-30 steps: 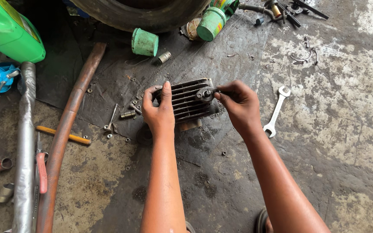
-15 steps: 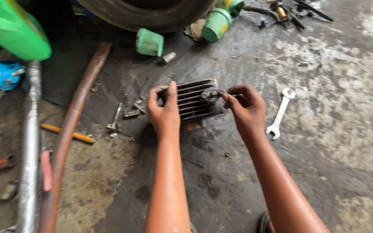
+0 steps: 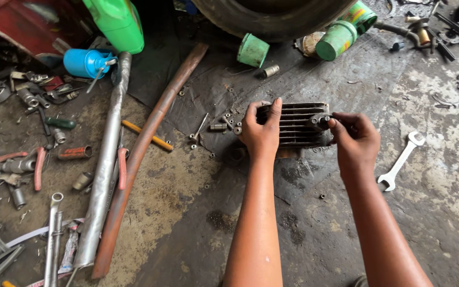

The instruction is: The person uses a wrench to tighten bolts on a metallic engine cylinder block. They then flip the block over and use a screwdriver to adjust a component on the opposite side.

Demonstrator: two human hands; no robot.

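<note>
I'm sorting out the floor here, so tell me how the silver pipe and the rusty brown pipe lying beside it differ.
The silver pipe looks crinkled and foil-bright, while the brown pipe is smooth and rust-coloured. The silver pipe looks thicker and lies fairly straight; the brown pipe is thinner, bends gently and reaches further up toward the tyre. Both lie flat on the floor, side by side, left of the hands.

Place: a vehicle repair workshop, with the work going on directly on the floor.
Floor (image 3: 197, 212): bare concrete, showing dark oil stains and grime all over.
Tools: wrenches, sockets and pliers are lying scattered at the left (image 3: 6, 165); a silver spanner (image 3: 399, 162) is lying at the right.
Parts: a finned metal engine part (image 3: 298, 125) is sitting among loose bolts (image 3: 219, 126); a tyre (image 3: 272, 16) is showing at the top edge.
Pipes: a rusty pipe (image 3: 144, 154) and a silver pipe (image 3: 104, 165) are lying side by side.
Containers: a green jug (image 3: 118, 24) and a blue oil can (image 3: 83, 62) are standing nearby.
</note>
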